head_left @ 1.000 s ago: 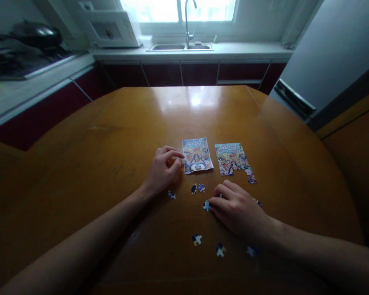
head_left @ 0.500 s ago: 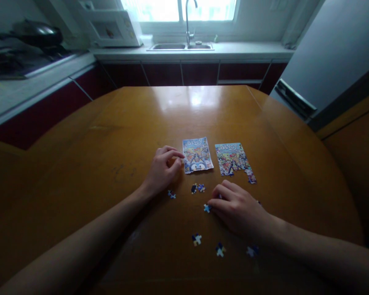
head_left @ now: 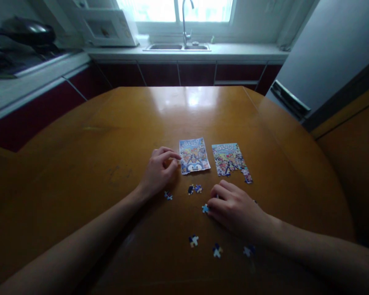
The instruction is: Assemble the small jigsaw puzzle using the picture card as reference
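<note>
My left hand [head_left: 160, 170] rests on the table, loosely curved. Its index fingertip reaches the left edge of a printed picture sheet [head_left: 194, 156], and a gap separates thumb and index. To the right of the sheet lies a partly assembled jigsaw puzzle [head_left: 230, 157] with the same picture and an uneven gap along its bottom. Below it, my right hand [head_left: 233, 205] is closed, its thumb and fingertips at a light blue puzzle piece [head_left: 205, 208]. A dark puzzle piece [head_left: 191, 189] and a purple puzzle piece [head_left: 198, 188] lie between the hands. Another puzzle piece [head_left: 168, 195] sits by my left wrist.
Nearer to me lie several loose pieces, among them a white-and-dark puzzle piece [head_left: 217, 250] and a bluish puzzle piece [head_left: 249, 250]. The wooden table [head_left: 141, 110] is wide. Beyond it are a sink [head_left: 178, 47], a stove with a pan [head_left: 27, 32], and a fridge [head_left: 322, 49].
The whole view has shifted slightly to the left. Both hands, the sheet and the pieces keep nearly the same places relative to each other.
</note>
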{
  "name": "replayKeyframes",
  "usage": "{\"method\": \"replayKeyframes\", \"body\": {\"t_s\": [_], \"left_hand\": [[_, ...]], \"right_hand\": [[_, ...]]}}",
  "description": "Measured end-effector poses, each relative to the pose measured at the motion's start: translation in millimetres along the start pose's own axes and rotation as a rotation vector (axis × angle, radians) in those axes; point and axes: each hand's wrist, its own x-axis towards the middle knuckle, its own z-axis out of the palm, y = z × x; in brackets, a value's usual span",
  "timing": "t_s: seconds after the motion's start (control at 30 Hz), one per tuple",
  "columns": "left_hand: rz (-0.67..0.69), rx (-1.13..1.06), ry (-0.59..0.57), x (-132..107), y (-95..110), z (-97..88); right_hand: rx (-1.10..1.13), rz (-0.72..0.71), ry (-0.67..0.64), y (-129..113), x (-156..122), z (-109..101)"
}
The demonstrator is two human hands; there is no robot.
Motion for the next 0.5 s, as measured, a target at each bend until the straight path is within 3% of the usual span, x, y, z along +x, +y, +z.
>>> {"method": "replayKeyframes", "body": {"t_s": [0.5], "left_hand": [[0.003,0.012,-0.008,1.1,-1.3,0.2]], "right_hand": [[0.047,-0.056,-0.026,6.0,0.1,-1.4]]}}
